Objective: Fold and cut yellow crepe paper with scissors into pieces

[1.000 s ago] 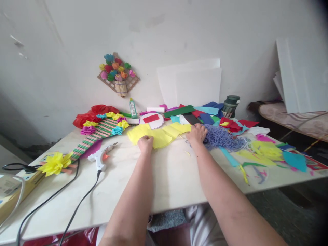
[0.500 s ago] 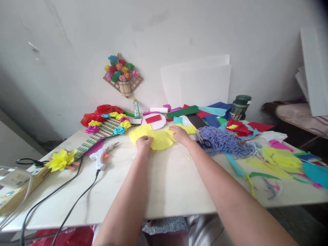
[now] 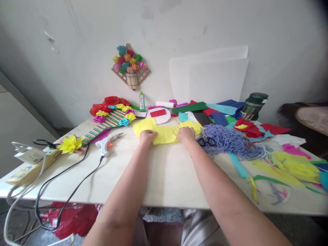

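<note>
My left hand point(image 3: 147, 136) and right hand point(image 3: 186, 134) both press down on the yellow paper point(image 3: 166, 134), fingers curled together on its near edge; whether they pinch it or only pin it flat I cannot tell. The paper lies on the white table point(image 3: 164, 174), toward its far side. To my right sprawls a heap of lavender yarn point(image 3: 228, 139) with scissors point(image 3: 206, 139) at its near-left edge. To my left lies the glue gun point(image 3: 107, 145).
</note>
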The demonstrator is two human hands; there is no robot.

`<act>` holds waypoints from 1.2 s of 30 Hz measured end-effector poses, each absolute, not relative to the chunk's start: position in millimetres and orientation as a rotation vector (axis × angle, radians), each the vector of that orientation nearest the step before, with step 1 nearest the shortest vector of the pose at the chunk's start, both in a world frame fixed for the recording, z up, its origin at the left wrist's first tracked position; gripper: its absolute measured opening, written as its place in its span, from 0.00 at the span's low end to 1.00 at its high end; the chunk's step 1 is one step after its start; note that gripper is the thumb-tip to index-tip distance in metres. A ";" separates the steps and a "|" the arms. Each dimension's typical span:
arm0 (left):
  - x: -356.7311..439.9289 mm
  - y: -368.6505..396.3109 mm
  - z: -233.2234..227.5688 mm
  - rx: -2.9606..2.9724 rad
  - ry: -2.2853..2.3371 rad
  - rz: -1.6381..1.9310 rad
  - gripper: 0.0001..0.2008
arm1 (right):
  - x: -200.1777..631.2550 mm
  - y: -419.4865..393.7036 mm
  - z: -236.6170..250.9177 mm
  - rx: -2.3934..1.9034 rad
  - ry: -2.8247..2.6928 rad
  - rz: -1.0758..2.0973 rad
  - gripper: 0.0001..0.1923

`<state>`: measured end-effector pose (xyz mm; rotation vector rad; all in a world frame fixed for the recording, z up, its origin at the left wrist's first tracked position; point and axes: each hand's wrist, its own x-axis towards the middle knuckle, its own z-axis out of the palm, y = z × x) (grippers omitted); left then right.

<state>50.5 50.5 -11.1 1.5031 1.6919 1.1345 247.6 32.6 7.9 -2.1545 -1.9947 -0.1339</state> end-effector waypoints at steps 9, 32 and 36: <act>52.7 49.6 -14.5 1.556 1.649 1.113 0.09 | 228.8 33.0 -2.0 -1.635 -2.280 -0.092 0.26; 50.5 53.3 -15.5 1.359 1.458 1.223 0.18 | 236.8 27.9 -4.2 -1.869 -2.345 0.095 0.37; 51.2 54.1 -14.9 1.325 1.457 1.298 0.35 | 231.7 32.8 -7.3 -1.594 -2.312 -0.001 0.31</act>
